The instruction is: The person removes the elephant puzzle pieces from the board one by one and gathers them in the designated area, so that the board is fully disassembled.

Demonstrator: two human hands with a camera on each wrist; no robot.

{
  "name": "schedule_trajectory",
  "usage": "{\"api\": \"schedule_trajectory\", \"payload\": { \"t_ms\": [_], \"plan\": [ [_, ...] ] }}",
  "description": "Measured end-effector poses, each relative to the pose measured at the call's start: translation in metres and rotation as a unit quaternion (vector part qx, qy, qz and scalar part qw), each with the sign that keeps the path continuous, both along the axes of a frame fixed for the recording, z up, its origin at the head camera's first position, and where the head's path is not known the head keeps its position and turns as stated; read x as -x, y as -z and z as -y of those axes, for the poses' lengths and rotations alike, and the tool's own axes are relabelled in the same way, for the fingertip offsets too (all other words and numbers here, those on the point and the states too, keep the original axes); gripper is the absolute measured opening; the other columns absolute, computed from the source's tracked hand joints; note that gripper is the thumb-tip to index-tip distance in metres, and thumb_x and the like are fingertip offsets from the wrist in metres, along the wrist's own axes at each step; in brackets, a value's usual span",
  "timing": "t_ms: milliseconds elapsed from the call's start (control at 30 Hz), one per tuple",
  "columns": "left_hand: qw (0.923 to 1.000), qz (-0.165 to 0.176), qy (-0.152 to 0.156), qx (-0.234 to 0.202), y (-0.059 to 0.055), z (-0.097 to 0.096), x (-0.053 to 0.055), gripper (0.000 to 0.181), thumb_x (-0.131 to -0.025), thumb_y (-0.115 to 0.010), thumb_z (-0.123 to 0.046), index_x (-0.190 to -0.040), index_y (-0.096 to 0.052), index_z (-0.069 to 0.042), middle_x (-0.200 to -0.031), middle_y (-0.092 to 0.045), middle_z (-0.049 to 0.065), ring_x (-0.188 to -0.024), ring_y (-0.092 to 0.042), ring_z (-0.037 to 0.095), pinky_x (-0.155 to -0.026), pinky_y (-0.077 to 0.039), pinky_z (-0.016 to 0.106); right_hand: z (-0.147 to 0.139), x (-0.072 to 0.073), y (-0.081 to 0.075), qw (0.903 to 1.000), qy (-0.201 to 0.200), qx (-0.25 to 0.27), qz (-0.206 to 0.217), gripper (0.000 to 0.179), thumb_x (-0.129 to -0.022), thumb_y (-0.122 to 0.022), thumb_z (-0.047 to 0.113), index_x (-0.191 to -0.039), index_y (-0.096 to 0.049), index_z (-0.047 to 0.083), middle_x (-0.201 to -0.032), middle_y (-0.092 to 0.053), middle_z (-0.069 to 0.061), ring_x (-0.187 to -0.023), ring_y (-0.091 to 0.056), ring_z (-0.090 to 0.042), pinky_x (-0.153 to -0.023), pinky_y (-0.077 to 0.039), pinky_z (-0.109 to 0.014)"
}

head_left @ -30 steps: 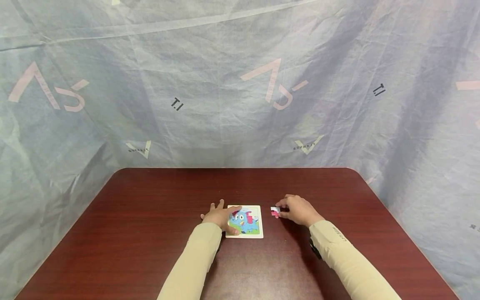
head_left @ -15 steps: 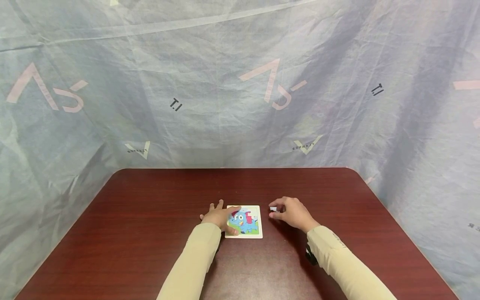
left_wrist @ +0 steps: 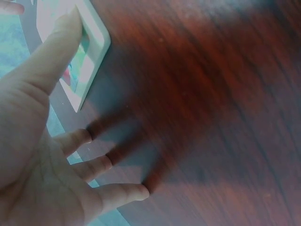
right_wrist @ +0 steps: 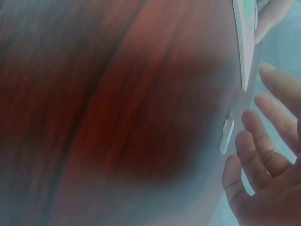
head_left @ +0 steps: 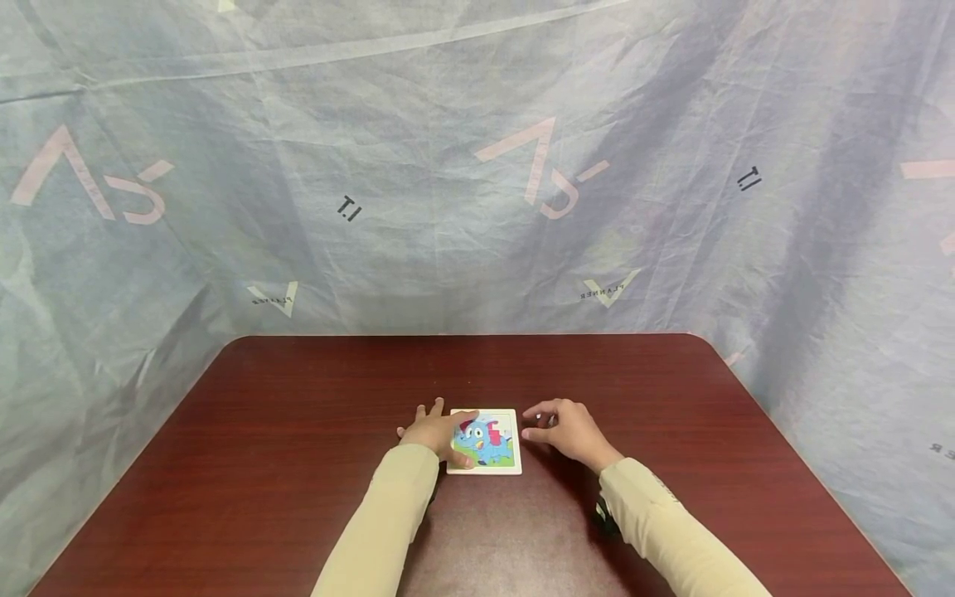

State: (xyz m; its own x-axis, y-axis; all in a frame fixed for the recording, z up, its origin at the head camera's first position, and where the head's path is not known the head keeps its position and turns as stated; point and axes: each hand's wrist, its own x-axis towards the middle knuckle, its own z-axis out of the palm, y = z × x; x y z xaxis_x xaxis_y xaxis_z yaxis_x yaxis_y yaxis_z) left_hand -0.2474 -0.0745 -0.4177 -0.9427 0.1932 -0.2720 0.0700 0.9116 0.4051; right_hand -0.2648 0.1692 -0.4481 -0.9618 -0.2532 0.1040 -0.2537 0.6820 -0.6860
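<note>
While printed cloth (head_left: 433, 207) hangs behind the desk (head_left: 313, 464), the left hand (head_left: 433, 433), outspread, touches the puzzle board (head_left: 518, 448); the right hand (head_left: 573, 429), parted and empty, partly screens a loose piece (right_wrist: 227, 136) nearby.

The counter (head_left: 336, 390) looks like smooth, glossy grained wood, the puzzle tray (head_left: 518, 452) smooth and matt, the backdrop (head_left: 418, 166) creased cloth, the sleeves (head_left: 376, 522) matt fabric.

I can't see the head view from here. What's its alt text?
The left hand lays thumb and forefinger over the left side of an elephant puzzle on a dark red table; the right hand, fingers curved, is just off its right edge, a sliver of white showing between thumb and forefinger. Pale printed cloth hangs behind.
</note>
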Motion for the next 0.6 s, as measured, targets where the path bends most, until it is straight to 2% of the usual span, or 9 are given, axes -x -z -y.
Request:
{"api": "schedule_trajectory", "payload": {
  "t_ms": [200,300,600],
  "plan": [
    [1.0000,-0.001,0.000,0.001,0.000,0.000,0.000,0.082,-0.078,-0.089,-0.028,-0.151,-0.052,-0.028,-0.163,-0.026,0.025,-0.148,-0.021,0.053,-0.102,-0.029,0.080,0.008,-0.002,0.003,1.0000,-0.001,-0.002,-0.004,0.022,-0.084,-0.085,0.015,-0.104,-0.079,0.010,-0.086,-0.062,-0.001,-0.070,-0.054,-0.013,-0.068,-0.048,-0.032],
    [1.0000,0.002,-0.001,-0.002,-0.001,0.000,0.000,0.081,-0.079,-0.089,-0.027,-0.151,-0.051,-0.028,-0.163,-0.025,0.025,-0.148,-0.020,0.053,-0.102,-0.028,0.080,0.013,-0.003,0.004,0.9999,-0.006,-0.006,-0.007,0.021,-0.083,-0.085,0.015,-0.103,-0.079,0.010,-0.086,-0.061,-0.002,-0.072,-0.052,-0.013,-0.068,-0.047,-0.032],
    [0.9999,0.008,-0.004,-0.007,-0.001,0.001,-0.001,0.081,-0.080,-0.087,-0.028,-0.152,-0.050,-0.029,-0.164,-0.023,0.024,-0.149,-0.017,0.052,-0.105,-0.025,0.080,0.019,-0.004,0.004,0.9980,-0.052,-0.023,-0.027,0.020,-0.084,-0.084,0.014,-0.102,-0.079,0.006,-0.084,-0.059,-0.002,-0.073,-0.052,-0.012,-0.067,-0.046,-0.029]
  ]
}}
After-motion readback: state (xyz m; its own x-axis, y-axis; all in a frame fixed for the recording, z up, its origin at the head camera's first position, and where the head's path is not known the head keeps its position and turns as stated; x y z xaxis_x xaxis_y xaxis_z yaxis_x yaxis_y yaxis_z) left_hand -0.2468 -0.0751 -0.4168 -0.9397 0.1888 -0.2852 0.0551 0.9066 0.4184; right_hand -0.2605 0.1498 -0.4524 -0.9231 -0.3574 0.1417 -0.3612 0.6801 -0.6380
